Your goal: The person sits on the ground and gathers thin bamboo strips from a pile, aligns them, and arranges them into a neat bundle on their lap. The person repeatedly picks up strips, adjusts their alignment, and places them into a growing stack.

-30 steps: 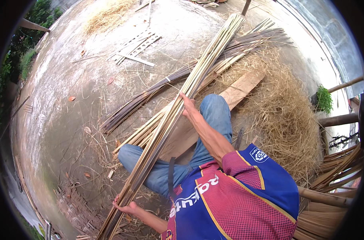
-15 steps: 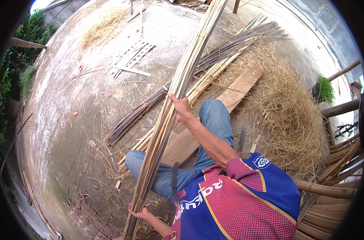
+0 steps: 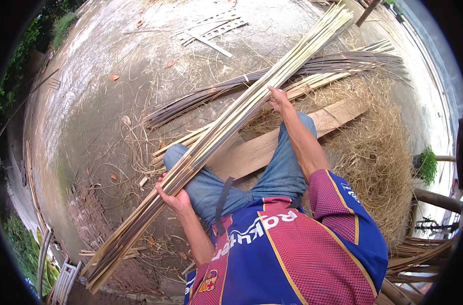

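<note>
A long bundle of split bamboo strips [image 3: 226,127], pale on one side and dark on the other, lies slantwise across in front of me over my left knee. My left hand [image 3: 178,200] is wrapped round its lower part, with the fingers behind it. Higher up, my right hand [image 3: 280,99] grips the bundle's right side; some of its fingers are hidden. Beyond it on the ground lies a dark bundle of strips [image 3: 201,96] with a pale tie. A flat wooden board [image 3: 251,155] runs under my bent legs.
A heap of straw-like shavings [image 3: 379,168] covers the ground at my right. Loose pale strips [image 3: 183,140] lie by my left knee. A slatted pale piece [image 3: 218,33] lies far off. Wooden poles [image 3: 437,200] and more strips [image 3: 419,259] are at the right edge.
The bundle has tilted from steep to more slantwise, its far end swinging right and its near end left. Both hands have moved with it. The view has also shifted.
</note>
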Action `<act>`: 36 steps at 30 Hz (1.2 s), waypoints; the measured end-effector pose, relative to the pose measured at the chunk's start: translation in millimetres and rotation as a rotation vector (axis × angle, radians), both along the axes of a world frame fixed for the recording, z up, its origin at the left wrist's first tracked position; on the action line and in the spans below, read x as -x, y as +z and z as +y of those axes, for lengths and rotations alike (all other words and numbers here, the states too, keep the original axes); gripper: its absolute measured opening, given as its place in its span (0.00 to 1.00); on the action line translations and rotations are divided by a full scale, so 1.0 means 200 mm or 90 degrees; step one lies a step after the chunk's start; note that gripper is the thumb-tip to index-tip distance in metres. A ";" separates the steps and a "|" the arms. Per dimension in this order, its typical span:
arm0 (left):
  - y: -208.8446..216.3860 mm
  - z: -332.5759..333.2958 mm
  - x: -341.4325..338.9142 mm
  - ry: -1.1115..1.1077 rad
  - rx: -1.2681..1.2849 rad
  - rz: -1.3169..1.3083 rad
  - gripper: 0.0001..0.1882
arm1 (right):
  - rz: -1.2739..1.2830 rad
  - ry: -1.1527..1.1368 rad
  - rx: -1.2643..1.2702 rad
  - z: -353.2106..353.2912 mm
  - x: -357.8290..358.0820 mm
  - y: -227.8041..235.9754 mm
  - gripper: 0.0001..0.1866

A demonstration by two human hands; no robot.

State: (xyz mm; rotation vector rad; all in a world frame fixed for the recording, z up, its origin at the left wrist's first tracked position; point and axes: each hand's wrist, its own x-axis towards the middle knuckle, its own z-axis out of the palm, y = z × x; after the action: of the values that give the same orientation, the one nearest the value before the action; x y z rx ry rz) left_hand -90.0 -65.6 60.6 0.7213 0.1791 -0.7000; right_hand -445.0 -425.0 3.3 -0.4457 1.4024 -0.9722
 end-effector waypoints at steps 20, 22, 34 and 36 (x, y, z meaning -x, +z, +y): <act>-0.01 0.23 0.02 -0.039 -0.030 0.136 0.27 | 0.371 0.855 0.769 1.01 -1.14 0.39 0.10; 0.00 0.31 0.05 -0.025 -0.092 0.111 0.30 | 0.403 0.828 0.845 1.00 -1.14 0.36 0.09; 0.19 0.42 0.09 0.046 -0.529 -0.048 0.25 | 0.385 0.828 0.904 1.01 -1.06 0.38 0.07; 0.20 0.41 0.08 0.045 -0.564 -0.067 0.24 | 0.411 0.829 0.920 1.01 -1.04 0.41 0.10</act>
State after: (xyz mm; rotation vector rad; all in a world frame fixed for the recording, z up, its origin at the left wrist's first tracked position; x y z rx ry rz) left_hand -106.5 16.8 101.0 1.5845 0.4270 -0.4941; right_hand -236.3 -223.7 84.4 -2.5012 0.3415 -0.5187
